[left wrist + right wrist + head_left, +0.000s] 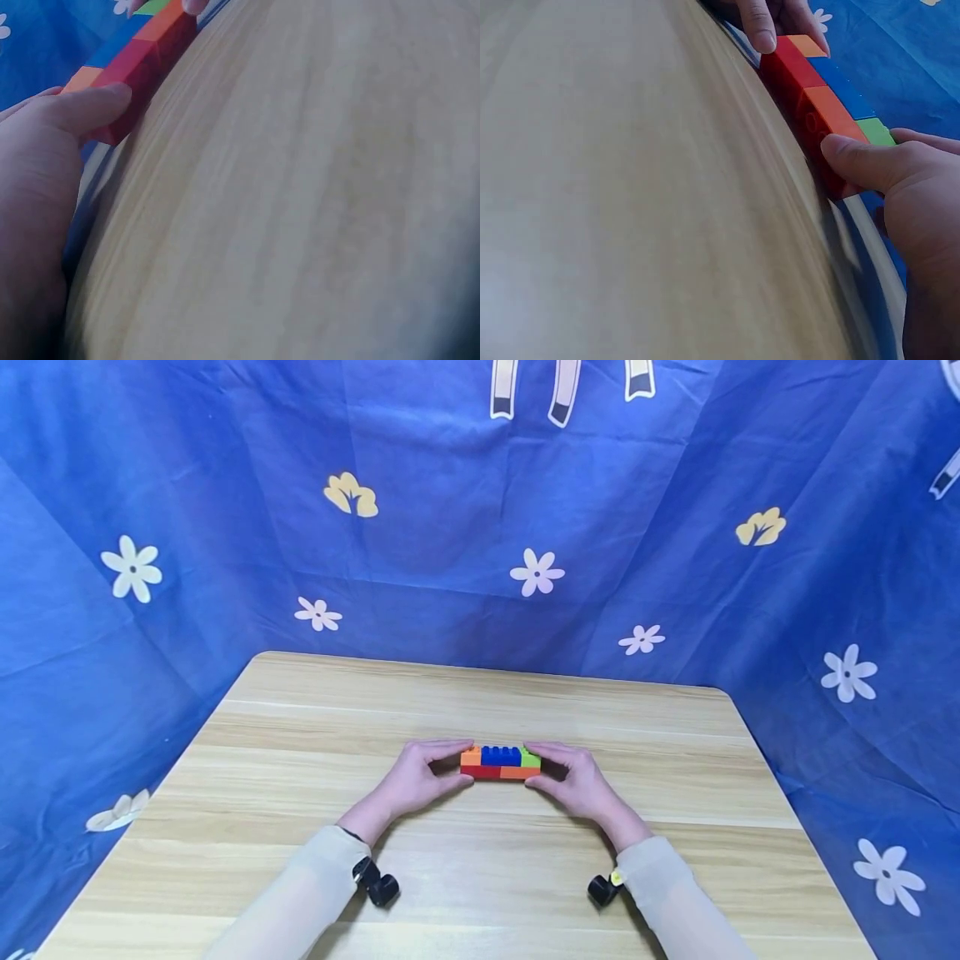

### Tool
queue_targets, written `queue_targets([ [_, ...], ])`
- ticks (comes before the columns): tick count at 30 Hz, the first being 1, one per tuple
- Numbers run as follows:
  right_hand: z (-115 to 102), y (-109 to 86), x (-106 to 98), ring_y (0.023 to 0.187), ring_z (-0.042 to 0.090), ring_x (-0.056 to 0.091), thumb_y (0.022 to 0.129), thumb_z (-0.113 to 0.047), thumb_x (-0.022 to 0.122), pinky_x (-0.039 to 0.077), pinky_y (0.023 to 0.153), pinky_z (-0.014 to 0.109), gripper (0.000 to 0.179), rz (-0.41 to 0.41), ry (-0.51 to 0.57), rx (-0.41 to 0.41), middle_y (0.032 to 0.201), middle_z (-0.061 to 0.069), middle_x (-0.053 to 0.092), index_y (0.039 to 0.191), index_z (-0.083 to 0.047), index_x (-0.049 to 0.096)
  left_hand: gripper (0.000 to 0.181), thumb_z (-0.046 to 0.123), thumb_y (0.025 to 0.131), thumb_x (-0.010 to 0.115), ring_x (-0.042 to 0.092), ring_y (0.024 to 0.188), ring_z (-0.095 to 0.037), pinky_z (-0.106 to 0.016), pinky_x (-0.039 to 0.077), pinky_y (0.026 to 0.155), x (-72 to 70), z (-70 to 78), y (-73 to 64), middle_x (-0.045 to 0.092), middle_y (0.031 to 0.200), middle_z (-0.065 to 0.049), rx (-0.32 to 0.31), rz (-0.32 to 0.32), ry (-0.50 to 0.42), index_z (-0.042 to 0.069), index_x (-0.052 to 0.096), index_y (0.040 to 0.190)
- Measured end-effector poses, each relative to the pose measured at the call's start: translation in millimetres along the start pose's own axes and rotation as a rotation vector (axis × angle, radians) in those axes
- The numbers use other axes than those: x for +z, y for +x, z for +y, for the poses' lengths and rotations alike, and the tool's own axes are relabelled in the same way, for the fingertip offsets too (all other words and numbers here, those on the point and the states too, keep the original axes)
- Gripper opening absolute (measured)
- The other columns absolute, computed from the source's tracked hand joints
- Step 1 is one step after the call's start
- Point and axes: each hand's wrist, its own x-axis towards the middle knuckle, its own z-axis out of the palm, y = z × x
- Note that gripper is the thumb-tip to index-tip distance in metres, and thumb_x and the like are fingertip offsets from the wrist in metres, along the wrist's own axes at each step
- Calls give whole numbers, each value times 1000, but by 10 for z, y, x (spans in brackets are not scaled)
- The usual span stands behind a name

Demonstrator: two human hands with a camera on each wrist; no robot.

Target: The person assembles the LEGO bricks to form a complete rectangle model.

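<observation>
A bar of toy building bricks is held between both hands near the middle of the table. Its lower row joins a red brick and an orange-red brick. The upper row has an orange brick at left, a blue brick with studs in the middle and a green brick at right. My left hand pinches the left end between thumb and fingers. At the right end, my right hand does likewise. Whether the bar touches the table cannot be told.
The wooden table extends around both forearms. Blue cloth with printed flowers hangs behind it and at both sides. Small black cameras are strapped at the wrists, close above the table.
</observation>
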Motion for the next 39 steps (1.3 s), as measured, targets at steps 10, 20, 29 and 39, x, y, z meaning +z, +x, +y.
queue_targets([
  [10, 5, 77, -69, 135, 20, 59, 90, -35, 88, 41, 117, 45, 57, -84, 62, 211, 140, -4, 67, 143, -25, 69, 59, 34, 89, 89, 56, 138, -28, -47, 37, 119, -55, 18, 42, 67, 140, -1, -196, -45, -93, 22, 69, 143],
  [20, 21, 143, -80, 139, 27, 55, 92, -37, 85, 38, 118, 48, 56, -116, 86, 260, 143, -1, 65, 144, -22, 69, 58, 33, 92, 86, 55, 138, -32, -48, 37, 119, -78, 26, 65, 66, 141, -6, -212, -52, -75, 15, 67, 144],
  [29, 27, 177, -100, 142, 26, 51, 95, -37, 82, 36, 120, 49, 54, -173, 97, 301, 146, -1, 63, 145, -23, 68, 57, 32, 95, 83, 58, 135, -33, -48, 41, 116, -74, 17, 70, 67, 139, -9, -197, -62, -21, 12, 66, 146],
  [39, 24, 208, -118, 145, 29, 49, 98, -35, 79, 33, 121, 52, 54, -217, 91, 286, 149, 3, 61, 147, -19, 65, 56, 32, 96, 82, 59, 135, -32, -47, 42, 115, -76, 11, 75, 67, 139, -9, -188, -71, -18, 11, 66, 145],
])
